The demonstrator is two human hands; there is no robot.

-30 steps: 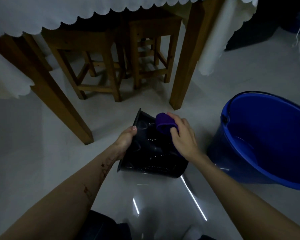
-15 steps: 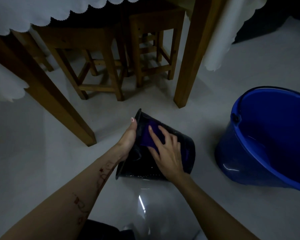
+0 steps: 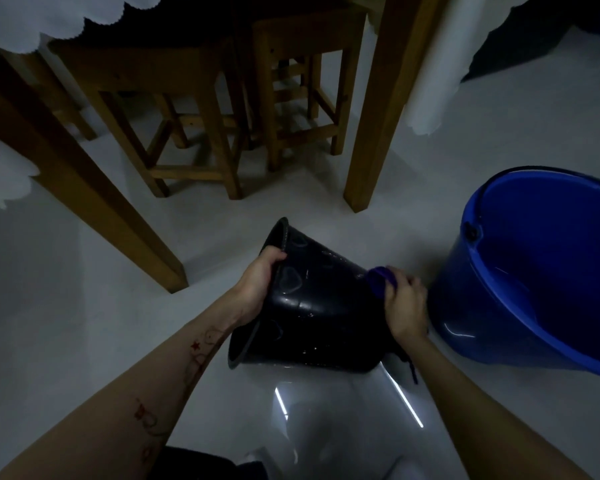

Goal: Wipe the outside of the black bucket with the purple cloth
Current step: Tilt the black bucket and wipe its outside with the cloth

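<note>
Black bucket (image 3: 312, 317), tipped on its side on the floor, looks light, stiff and wet-slick, best held at the rim where the left hand (image 3: 257, 289) has its fingers curled, while the right hand (image 3: 404, 306) has its fingers bunched around the soft purple cloth (image 3: 378, 280) near the base.

The black bucket (image 3: 312, 306) carries faint heart outlines. The cloth (image 3: 380, 282) is purple, the big bucket (image 3: 534, 271) blue. The tablecloth (image 3: 49, 19) is white and scalloped.

dim rm, grey floor (image 3: 84, 306), wood stools (image 3: 187, 133)
</note>
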